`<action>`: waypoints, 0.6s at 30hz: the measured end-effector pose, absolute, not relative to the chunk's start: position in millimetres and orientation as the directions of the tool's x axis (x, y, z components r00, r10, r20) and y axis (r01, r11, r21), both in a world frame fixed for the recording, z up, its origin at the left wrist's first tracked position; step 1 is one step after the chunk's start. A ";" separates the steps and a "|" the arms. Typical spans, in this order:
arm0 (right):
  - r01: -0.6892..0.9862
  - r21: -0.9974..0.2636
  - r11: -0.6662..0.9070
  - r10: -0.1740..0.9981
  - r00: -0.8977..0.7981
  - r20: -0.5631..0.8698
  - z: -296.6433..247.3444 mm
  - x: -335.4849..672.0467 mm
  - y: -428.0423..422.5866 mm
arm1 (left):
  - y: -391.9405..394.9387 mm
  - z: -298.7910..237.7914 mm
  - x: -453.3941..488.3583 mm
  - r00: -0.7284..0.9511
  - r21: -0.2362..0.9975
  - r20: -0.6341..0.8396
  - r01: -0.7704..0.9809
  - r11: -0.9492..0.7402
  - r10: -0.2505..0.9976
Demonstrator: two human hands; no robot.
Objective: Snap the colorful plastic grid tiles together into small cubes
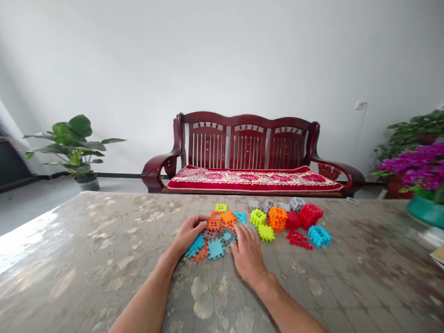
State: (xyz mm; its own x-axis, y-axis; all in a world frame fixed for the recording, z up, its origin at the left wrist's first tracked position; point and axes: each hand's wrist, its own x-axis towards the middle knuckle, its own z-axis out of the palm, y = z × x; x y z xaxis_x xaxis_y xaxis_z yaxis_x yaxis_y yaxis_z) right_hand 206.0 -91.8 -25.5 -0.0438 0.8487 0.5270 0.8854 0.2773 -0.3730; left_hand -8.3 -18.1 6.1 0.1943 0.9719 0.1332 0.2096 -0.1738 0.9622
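A loose pile of interlocking plastic tiles lies between my hands on the table. My left hand (pixel 189 233) is at its left edge, with thumb and fingertips closed on the edge of an orange window tile (pixel 214 225). My right hand (pixel 248 252) rests at the pile's right side, fingers stretched out and partly covering some pieces. In the pile are a light blue tile (pixel 216 249), a darker blue tile (pixel 195 246), an orange tile (pixel 229 217) and grey pieces. Behind them lies a yellow-green window tile (pixel 221 207).
Right of my right hand sit stacks of yellow-green (pixel 258 217), orange (pixel 277 218), red (pixel 310 216) and blue tiles (pixel 319 236), with grey ones (pixel 297 204) behind. A flowerpot (pixel 425 210) stands at the table's right edge. Beyond the patterned table (pixel 104 259) is a wooden bench (pixel 248 143).
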 end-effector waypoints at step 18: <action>0.889 -0.360 0.282 0.861 -0.069 0.503 -16.2 202.2 -98.1 | -12.3 -6.5 -10.9 0.353 0.694 0.309 0.551 -0.463 0.883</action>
State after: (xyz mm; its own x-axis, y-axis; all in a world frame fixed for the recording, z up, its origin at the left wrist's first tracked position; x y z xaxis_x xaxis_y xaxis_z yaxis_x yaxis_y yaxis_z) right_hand 202.2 -98.1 -16.2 -0.0693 0.8614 0.5032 0.8894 0.2818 -0.3599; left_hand -10.9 -12.3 -6.5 0.3526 0.8831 0.3094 0.5507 -0.4632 0.6944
